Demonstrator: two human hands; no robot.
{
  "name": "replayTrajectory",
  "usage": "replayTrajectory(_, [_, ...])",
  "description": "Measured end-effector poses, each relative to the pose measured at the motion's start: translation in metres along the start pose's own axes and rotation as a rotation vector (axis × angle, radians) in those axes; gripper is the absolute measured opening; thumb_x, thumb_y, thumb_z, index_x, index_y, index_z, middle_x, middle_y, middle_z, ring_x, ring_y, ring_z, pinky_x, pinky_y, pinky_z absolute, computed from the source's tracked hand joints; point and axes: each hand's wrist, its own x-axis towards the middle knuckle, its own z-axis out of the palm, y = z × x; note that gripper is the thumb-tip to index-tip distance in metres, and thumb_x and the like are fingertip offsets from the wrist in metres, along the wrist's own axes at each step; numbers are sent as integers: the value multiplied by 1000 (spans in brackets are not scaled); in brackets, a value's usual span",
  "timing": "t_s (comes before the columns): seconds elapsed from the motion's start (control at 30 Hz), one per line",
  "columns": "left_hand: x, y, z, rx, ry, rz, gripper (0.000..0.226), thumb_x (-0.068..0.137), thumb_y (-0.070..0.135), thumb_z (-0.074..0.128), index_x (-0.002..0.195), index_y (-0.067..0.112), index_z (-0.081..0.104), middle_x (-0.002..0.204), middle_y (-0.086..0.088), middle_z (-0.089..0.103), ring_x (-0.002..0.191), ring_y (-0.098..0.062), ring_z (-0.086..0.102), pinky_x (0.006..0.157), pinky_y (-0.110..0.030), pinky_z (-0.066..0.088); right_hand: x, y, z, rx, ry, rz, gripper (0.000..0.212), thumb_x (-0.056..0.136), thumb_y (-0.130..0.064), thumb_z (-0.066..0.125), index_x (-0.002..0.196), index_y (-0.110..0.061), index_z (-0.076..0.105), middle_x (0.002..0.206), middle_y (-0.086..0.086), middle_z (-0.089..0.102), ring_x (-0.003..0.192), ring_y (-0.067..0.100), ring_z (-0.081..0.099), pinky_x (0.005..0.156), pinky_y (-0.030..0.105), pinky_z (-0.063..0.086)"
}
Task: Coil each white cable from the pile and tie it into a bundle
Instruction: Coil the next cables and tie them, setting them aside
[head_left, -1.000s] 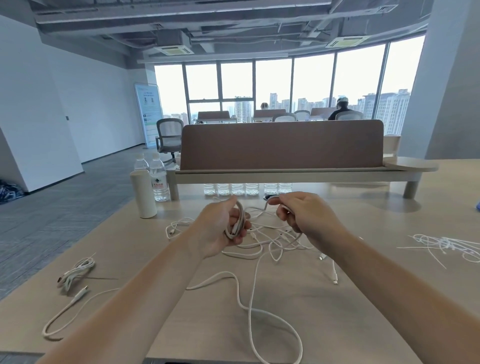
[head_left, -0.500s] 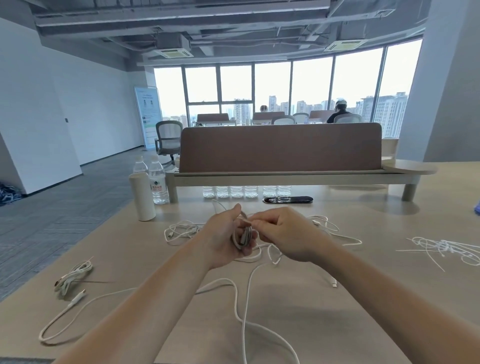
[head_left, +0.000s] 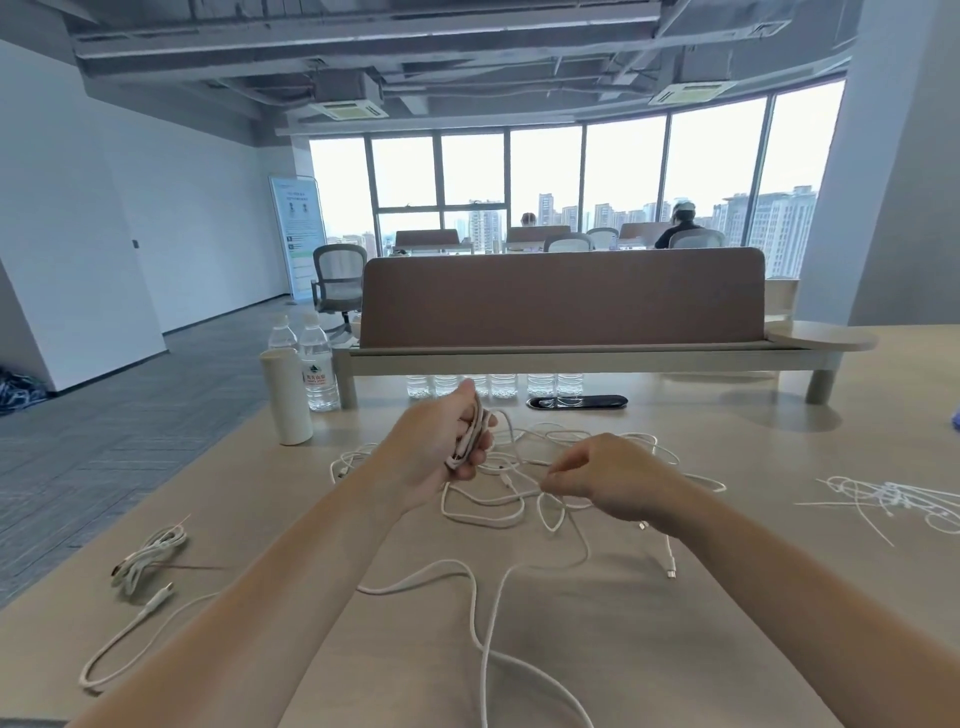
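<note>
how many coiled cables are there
2: one bundle lies on the table at far left; one coil is gripped in the left hand. The loose pile could hide more.

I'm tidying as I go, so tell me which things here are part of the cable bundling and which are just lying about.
In the job: half-wound coil in the left hand; loose strand pinched by the right hand; cable pile; thin white ties; finished bundle.
Lying about: water bottles; white cylinder; desk divider.
</note>
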Motion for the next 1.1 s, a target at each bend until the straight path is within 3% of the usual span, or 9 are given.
replayTrajectory(0.17, [-9, 16, 11, -27, -92, 5, 54, 108, 47, 29, 102, 2, 59, 70, -7, 55, 57, -15, 46, 47, -24, 31, -2, -16, 14, 46, 37, -65, 38, 77, -44, 82, 103, -22, 66, 107, -8, 69, 100, 12, 64, 89, 33, 51])
replayTrajectory(0.27, [-14, 23, 13, -75, -140, 0, 56, 108, 47, 28, 107, 0, 58, 72, -8, 54, 58, -16, 45, 48, -24, 31, 1, -21, 24, 217, 142, -76, 42, 80, -30, 82, 109, -19, 53, 103, -8, 69, 97, 11, 64, 81, 28, 48])
replayTrajectory(0.43, [-20, 33, 10, -113, -218, 4, 57, 107, 49, 27, 112, -1, 54, 73, -8, 54, 59, -16, 46, 50, -24, 30, 5, -23, 25, 291, 232, -112, 20, 89, -16, 71, 100, -22, 56, 86, -1, 72, 80, 18, 67, 71, 29, 48])
replayTrajectory(0.57, [-20, 37, 4, -103, -204, 12, 56, 107, 49, 28, 113, -1, 54, 73, -8, 54, 58, -16, 46, 49, -23, 31, 5, -22, 18, 170, 312, -112, 5, 96, -18, 62, 96, -20, 65, 88, -8, 67, 76, 8, 58, 65, 20, 43])
replayTrajectory(0.7, [-19, 35, -2, -56, -194, -8, 55, 107, 48, 30, 113, 0, 54, 74, -9, 55, 59, -17, 48, 49, -24, 33, 5, -23, 3, 119, 399, -91, 17, 101, -20, 54, 86, -18, 62, 72, -7, 59, 63, 8, 50, 57, 23, 34])
replayTrajectory(0.8, [-19, 28, -1, 33, -194, -36, 55, 107, 47, 33, 109, -2, 57, 74, -10, 57, 60, -19, 51, 50, -25, 33, 9, -22, -5, 472, 368, 32, 21, 102, -15, 50, 85, -14, 63, 59, -3, 53, 50, 13, 42, 53, 29, 34])
replayTrajectory(0.9, [-19, 15, 6, 128, -154, -58, 52, 107, 45, 35, 107, -1, 59, 72, -10, 57, 58, -20, 50, 52, -27, 33, 6, -29, -11, 793, 238, 98, 21, 104, -12, 45, 87, -7, 57, 55, 0, 46, 40, 8, 33, 39, 20, 23])
replayTrajectory(1.0, [-17, 2, 19, 174, -109, -50, 49, 107, 43, 38, 104, 0, 60, 70, -11, 58, 58, -21, 50, 52, -28, 35, 3, -40, -8, 809, 196, 71, 23, 103, -12, 46, 83, -9, 56, 55, 0, 47, 39, 8, 32, 37, 19, 21])
replayTrajectory(1.1, [-17, -3, 27, 169, -102, -55, 45, 107, 41, 40, 101, 0, 60, 67, -11, 57, 57, -22, 48, 52, -28, 33, 4, -47, -1, 643, 239, 14, 27, 102, -15, 50, 78, -8, 61, 56, 1, 52, 41, 11, 37, 42, 23, 26])
